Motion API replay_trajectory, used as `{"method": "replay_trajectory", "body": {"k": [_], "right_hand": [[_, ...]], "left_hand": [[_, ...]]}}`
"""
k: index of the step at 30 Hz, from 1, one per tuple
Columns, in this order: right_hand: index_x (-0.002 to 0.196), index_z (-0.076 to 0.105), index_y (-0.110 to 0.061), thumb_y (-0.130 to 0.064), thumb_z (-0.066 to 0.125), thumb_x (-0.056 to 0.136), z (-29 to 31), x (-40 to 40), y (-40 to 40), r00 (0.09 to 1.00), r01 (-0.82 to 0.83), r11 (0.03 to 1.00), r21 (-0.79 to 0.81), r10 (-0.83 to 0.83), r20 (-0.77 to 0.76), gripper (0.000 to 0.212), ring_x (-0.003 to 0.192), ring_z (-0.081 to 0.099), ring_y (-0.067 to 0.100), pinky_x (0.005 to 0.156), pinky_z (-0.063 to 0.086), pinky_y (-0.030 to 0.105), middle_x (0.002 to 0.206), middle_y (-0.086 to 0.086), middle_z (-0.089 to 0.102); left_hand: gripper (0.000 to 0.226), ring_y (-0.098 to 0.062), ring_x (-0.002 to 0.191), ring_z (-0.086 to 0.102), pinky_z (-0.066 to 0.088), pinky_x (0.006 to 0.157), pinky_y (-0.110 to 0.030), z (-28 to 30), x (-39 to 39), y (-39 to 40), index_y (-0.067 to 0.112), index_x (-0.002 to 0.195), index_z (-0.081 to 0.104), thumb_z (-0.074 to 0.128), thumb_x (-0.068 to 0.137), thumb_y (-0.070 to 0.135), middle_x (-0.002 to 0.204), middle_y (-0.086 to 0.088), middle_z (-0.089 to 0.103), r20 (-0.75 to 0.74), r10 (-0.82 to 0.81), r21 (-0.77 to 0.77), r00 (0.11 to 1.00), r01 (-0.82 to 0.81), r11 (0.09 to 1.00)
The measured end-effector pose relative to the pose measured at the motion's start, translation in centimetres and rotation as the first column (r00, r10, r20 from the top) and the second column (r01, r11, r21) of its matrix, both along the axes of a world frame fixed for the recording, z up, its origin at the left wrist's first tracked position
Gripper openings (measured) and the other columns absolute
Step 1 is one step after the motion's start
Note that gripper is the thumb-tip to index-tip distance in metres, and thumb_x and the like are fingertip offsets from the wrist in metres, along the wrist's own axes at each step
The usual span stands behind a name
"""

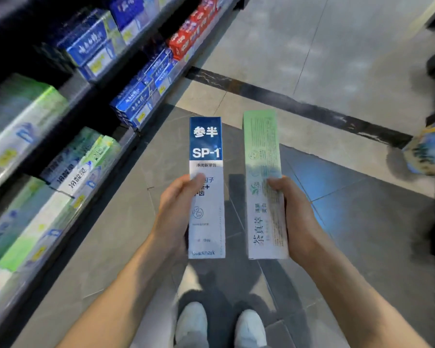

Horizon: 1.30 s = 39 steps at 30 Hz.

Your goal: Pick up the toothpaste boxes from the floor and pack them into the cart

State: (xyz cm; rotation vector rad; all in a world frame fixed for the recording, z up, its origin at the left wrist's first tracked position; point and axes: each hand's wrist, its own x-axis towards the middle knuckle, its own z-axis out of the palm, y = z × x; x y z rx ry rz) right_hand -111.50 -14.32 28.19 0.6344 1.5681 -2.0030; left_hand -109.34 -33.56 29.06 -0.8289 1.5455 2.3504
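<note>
My left hand (176, 209) grips a blue-and-white toothpaste box (206, 156) marked "SP-1", thumb across its front, the box pointing away from me. A green-and-white toothpaste box (263, 151) stands in my right hand (296, 212), fingers curled round its right edge. Both boxes are held side by side above the floor, a small gap between them. No cart can be made out for certain.
Dark shelves (91, 89) on the left carry rows of blue, red and green toothpaste boxes. More blue packaging (427, 151) sits on the floor at the right edge. A black stripe (299, 106) crosses the grey tiles ahead. My white shoes (221, 325) are below.
</note>
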Motion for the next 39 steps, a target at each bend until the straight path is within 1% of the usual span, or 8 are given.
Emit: {"method": "replay_trajectory", "body": {"k": [4, 11, 17, 21, 26, 32, 36, 39], "right_hand": [[0.124, 0.056, -0.007, -0.034, 0.046, 0.099, 15.1, 0.6, -0.2, 0.999, -0.035, 0.999, 0.007, 0.035, -0.033, 0.038, 0.056, 0.066, 0.02, 0.049, 0.053, 0.028, 0.079, 0.008, 0.068], [0.104, 0.065, -0.029, -0.05, 0.058, 0.084, 41.0, 2.4, -1.1, 0.962, -0.046, 0.995, 0.092, 0.069, -0.266, 0.03, 0.102, 0.069, 0.032, 0.086, 0.053, 0.051, 0.119, 0.011, 0.068], [0.101, 0.065, -0.019, -0.038, 0.063, 0.088, 55.3, 4.8, -1.5, 0.94, -0.04, 0.999, 0.036, 0.05, -0.336, 0.023, 0.08, 0.07, 0.022, 0.072, 0.051, 0.038, 0.094, 0.005, 0.073], [0.113, 0.055, -0.004, -0.049, 0.076, 0.068, 60.4, 6.5, -1.9, 0.926, -0.073, 0.996, -0.044, 0.052, -0.374, 0.067, 0.083, 0.059, 0.031, 0.067, 0.05, 0.039, 0.095, 0.016, 0.059], [0.106, 0.057, -0.016, -0.045, 0.072, 0.078, 63.6, 6.9, -3.0, 0.904, -0.164, 0.979, -0.124, 0.099, -0.416, 0.042, 0.065, 0.061, 0.023, 0.061, 0.05, 0.035, 0.084, 0.012, 0.059], [0.116, 0.058, -0.003, -0.053, 0.081, 0.066, 65.3, 6.5, -5.4, 0.868, -0.36, 0.923, -0.136, 0.278, -0.412, 0.074, 0.075, 0.061, 0.026, 0.065, 0.05, 0.036, 0.098, 0.017, 0.059], [0.116, 0.061, -0.005, -0.041, 0.067, 0.085, 66.3, 7.6, -7.1, 0.791, -0.562, 0.809, -0.172, 0.466, -0.396, 0.048, 0.082, 0.062, 0.029, 0.069, 0.051, 0.038, 0.098, 0.017, 0.065], [0.126, 0.058, -0.003, -0.043, 0.064, 0.089, 66.4, 9.4, -8.5, 0.688, -0.712, 0.681, -0.17, 0.63, -0.36, 0.055, 0.083, 0.062, 0.03, 0.068, 0.052, 0.039, 0.097, 0.014, 0.066]], "left_hand": [[0.046, -0.03, 0.077, 0.066, 0.055, 0.062, -0.035, 15.1, 0.4, 0.3, 0.003, 0.113, 0.062, 0.067, 0.085, 0.038, 0.092, -0.018, 0.069, -0.046, -0.025, -0.021, 0.999, 0.024, 0.999], [0.023, -0.028, 0.069, 0.064, 0.053, 0.065, -0.039, 39.4, 2.5, 0.0, 0.013, 0.095, 0.062, 0.07, 0.092, 0.035, 0.083, -0.015, 0.066, -0.083, -0.062, -0.073, 0.995, 0.056, 0.996], [0.033, -0.028, 0.075, 0.067, 0.053, 0.067, -0.036, 52.4, 5.7, -1.3, 0.01, 0.108, 0.068, 0.073, 0.088, 0.036, 0.091, -0.013, 0.07, -0.165, -0.022, -0.013, 0.986, 0.021, 1.0], [0.015, -0.019, 0.062, 0.063, 0.049, 0.064, -0.031, 57.9, 7.8, -2.4, 0.015, 0.086, 0.068, 0.068, 0.094, 0.028, 0.073, -0.006, 0.068, -0.211, 0.052, -0.04, 0.976, -0.061, 0.997], [0.019, -0.017, 0.056, 0.059, 0.048, 0.055, -0.027, 62.1, 9.5, -3.1, 0.01, 0.091, 0.062, 0.064, 0.096, 0.028, 0.069, -0.006, 0.063, -0.327, 0.133, -0.019, 0.936, -0.147, 0.989], [0.019, -0.017, 0.057, 0.06, 0.05, 0.053, -0.027, 64.7, 12.8, -2.4, 0.007, 0.099, 0.065, 0.064, 0.095, 0.025, 0.075, -0.008, 0.067, -0.388, 0.354, 0.015, 0.851, -0.378, 0.926], [0.019, -0.016, 0.058, 0.06, 0.049, 0.053, -0.027, 65.2, 16.9, -1.0, 0.006, 0.1, 0.066, 0.065, 0.094, 0.024, 0.075, -0.008, 0.067, -0.376, 0.58, 0.037, 0.723, -0.614, 0.789], [0.013, -0.013, 0.053, 0.059, 0.049, 0.049, -0.023, 65.7, 21.5, 0.4, 0.014, 0.085, 0.068, 0.065, 0.094, 0.023, 0.07, -0.004, 0.067, -0.335, 0.745, 0.059, 0.577, -0.776, 0.628]]}}
